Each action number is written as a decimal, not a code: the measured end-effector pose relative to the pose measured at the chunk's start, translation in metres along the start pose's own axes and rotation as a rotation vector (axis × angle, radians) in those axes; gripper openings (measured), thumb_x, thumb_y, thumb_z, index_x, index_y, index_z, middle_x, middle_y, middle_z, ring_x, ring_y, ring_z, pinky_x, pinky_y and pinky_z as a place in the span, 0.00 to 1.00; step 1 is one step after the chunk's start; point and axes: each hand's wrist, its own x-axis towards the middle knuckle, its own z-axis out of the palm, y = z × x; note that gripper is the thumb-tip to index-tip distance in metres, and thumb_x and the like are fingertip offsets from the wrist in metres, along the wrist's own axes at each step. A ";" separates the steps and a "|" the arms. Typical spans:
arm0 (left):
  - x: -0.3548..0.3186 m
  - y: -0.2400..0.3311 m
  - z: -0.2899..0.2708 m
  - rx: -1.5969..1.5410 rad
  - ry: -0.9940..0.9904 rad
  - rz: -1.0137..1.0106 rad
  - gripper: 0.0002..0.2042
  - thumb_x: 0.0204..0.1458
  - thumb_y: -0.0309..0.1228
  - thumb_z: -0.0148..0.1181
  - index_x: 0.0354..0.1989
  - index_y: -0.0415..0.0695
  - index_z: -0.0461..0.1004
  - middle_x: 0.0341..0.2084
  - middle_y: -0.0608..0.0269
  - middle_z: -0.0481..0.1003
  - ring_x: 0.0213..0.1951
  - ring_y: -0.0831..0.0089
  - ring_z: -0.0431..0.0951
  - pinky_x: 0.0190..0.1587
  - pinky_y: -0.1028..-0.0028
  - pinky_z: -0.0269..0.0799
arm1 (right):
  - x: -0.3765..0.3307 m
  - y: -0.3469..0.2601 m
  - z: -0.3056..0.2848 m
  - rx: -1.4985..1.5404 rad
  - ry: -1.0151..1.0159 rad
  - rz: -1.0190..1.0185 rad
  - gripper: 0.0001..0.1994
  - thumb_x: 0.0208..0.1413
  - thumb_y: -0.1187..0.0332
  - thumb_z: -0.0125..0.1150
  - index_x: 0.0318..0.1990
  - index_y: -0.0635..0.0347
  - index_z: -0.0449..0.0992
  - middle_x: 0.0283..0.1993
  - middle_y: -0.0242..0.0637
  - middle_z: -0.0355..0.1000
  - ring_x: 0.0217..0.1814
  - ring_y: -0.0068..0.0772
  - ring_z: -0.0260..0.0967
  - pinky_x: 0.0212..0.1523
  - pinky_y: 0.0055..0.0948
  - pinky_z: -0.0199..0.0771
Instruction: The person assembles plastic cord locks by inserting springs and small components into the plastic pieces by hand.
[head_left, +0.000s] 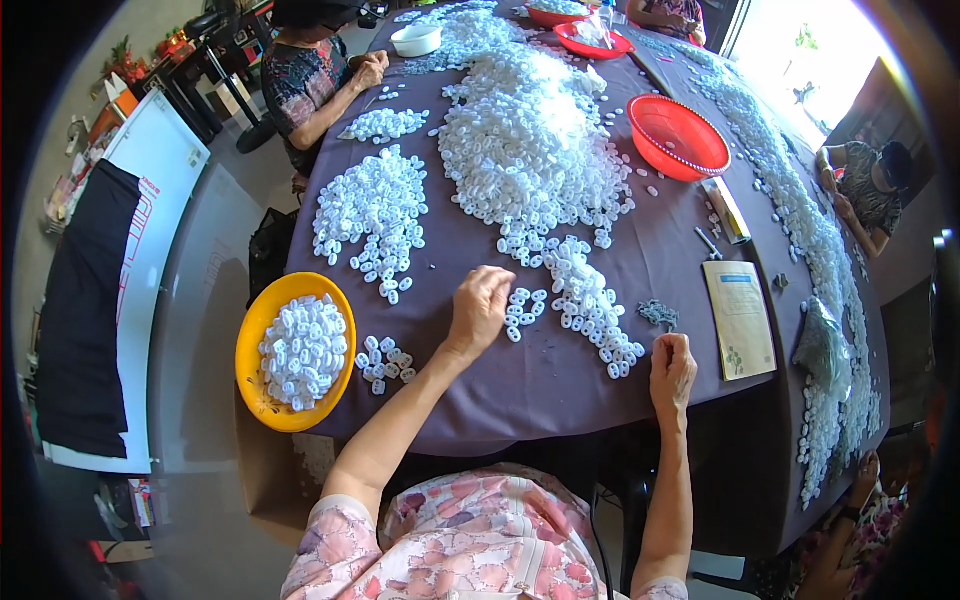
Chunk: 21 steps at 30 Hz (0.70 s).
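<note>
My left hand (478, 315) is closed, fingertips pinched together, over the dark tablecloth beside a few loose white oval pieces with holes (524, 312). My right hand (673, 372) is closed near the table's front edge, just below a small pile of grey-green bits (657, 314). Whatever either hand holds is too small or hidden to make out. Between the hands, a trail of white oval pieces (590, 305) runs down from the large heap (530, 140). On the left, a yellow bowl (247, 350) holds many similar white pieces, with a small cluster (383, 363) beside it.
A beige booklet or packet (740, 325), a pen-like stick (708, 243) and a narrow box (727, 210) lie right. Beyond stands a red basket (680, 150). Another pile (370, 215) sits left. Co-workers sit around the table, one at far left (310, 80).
</note>
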 end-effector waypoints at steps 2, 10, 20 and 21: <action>0.004 -0.010 -0.001 -0.041 0.005 -0.051 0.04 0.50 0.22 0.56 0.32 0.38 0.76 0.32 0.55 0.77 0.35 0.57 0.77 0.39 0.65 0.73 | 0.000 0.001 0.000 -0.004 0.010 0.000 0.04 0.57 0.73 0.55 0.33 0.61 0.67 0.24 0.41 0.68 0.24 0.36 0.68 0.27 0.32 0.68; 0.025 -0.013 0.016 0.112 -0.159 -0.020 0.07 0.48 0.24 0.59 0.36 0.44 0.77 0.32 0.57 0.75 0.34 0.58 0.77 0.37 0.64 0.73 | -0.002 -0.001 -0.001 -0.008 -0.015 0.028 0.04 0.56 0.74 0.55 0.32 0.61 0.67 0.26 0.42 0.67 0.26 0.44 0.68 0.28 0.35 0.68; 0.039 -0.023 0.032 0.299 -0.231 0.034 0.09 0.48 0.30 0.62 0.39 0.51 0.79 0.32 0.61 0.74 0.33 0.61 0.78 0.36 0.65 0.74 | 0.000 -0.004 0.000 -0.039 -0.009 -0.005 0.04 0.56 0.74 0.54 0.31 0.62 0.67 0.26 0.43 0.68 0.27 0.46 0.68 0.29 0.36 0.67; 0.039 -0.023 0.034 0.345 -0.221 0.030 0.07 0.49 0.30 0.61 0.37 0.50 0.79 0.32 0.61 0.74 0.33 0.61 0.78 0.35 0.64 0.74 | 0.000 -0.004 0.000 -0.040 -0.001 -0.012 0.04 0.56 0.73 0.54 0.31 0.62 0.67 0.26 0.43 0.68 0.27 0.46 0.68 0.29 0.36 0.67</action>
